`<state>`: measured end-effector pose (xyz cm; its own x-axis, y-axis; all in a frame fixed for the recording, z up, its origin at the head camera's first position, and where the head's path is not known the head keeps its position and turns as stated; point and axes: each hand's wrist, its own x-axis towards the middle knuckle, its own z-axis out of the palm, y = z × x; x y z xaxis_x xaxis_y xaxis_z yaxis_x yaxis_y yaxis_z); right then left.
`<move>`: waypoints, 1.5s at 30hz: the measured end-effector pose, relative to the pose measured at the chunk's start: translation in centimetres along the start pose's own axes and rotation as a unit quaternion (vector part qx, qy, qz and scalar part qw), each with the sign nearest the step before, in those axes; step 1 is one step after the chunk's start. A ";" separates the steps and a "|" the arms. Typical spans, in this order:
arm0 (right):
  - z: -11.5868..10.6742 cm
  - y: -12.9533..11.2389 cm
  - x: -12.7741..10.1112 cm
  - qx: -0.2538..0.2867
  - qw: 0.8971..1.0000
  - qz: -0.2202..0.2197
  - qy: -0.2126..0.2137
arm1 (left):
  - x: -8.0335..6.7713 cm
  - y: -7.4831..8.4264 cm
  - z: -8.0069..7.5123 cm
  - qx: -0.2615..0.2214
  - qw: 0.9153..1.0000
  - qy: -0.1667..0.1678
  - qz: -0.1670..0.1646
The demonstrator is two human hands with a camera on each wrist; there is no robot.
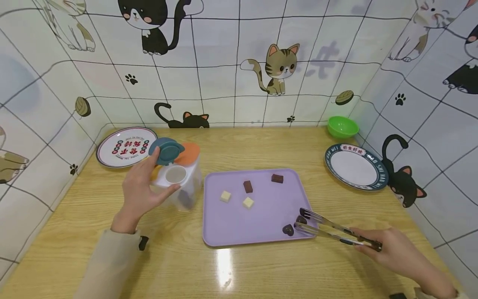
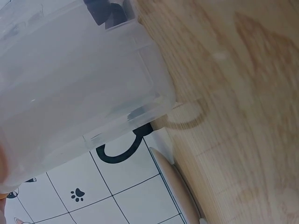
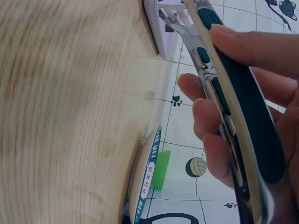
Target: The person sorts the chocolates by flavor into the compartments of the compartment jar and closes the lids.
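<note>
My left hand (image 1: 143, 191) grips a translucent storage box (image 1: 194, 178), thumb at its front, fingers up by the raised blue-green cap (image 1: 168, 151). Under that cap a round white opening (image 1: 176, 174) shows; dark pieces are visible inside through the wall (image 2: 114, 16). With my right hand (image 1: 396, 249) I hold metal tongs (image 3: 238, 98) with dark green grips. Their spread tips reach over the lower right corner of the lilac tray (image 1: 242, 224), either side of a dark chocolate piece (image 1: 301, 220). Beside it lies a heart-shaped dark chocolate (image 1: 288, 230).
Two white cubes (image 1: 225, 196) and two brown blocks (image 1: 248, 187) sit on the tray. An oval plate (image 1: 108, 151) lies behind the box at left. At right are a blue-rimmed plate (image 1: 356, 166) and a green bowl (image 1: 342, 127). Cat-print walls surround the wooden table (image 1: 179, 265).
</note>
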<state>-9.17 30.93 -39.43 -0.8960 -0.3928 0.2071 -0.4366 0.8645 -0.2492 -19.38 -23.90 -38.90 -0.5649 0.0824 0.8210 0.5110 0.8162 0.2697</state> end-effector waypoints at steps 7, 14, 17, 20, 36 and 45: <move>0.3 -0.4 0.2 -0.019 0.998 -0.032 0.045 | 0.0 -0.2 -0.4 0.007 1.000 0.000 0.000; 0.5 -0.7 0.9 -0.027 0.997 -0.037 0.065 | 0.0 -0.5 -0.7 0.009 1.000 -0.003 -0.001; 0.4 -1.2 1.6 -0.017 0.997 -0.035 0.074 | 0.0 -0.5 -0.8 0.007 1.000 -0.006 -0.005; 0.4 -1.9 2.9 0.001 0.995 -0.043 0.092 | 0.0 -0.6 -1.0 0.008 1.000 -0.007 -0.006; 0.9 -11.7 16.1 0.164 0.944 -0.252 0.137 | 0.0 -0.8 -0.9 0.012 0.998 -0.053 -0.020; 1.0 -17.1 20.2 0.177 0.934 -0.287 0.115 | -0.1 -0.5 -0.9 0.017 0.997 -0.065 -0.025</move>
<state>-19.94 7.93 -31.89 -0.4830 -0.6467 0.5904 -0.8756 0.3586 -0.3235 -19.05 -24.83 -38.66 -0.6701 0.1121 0.7338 0.4589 0.8396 0.2908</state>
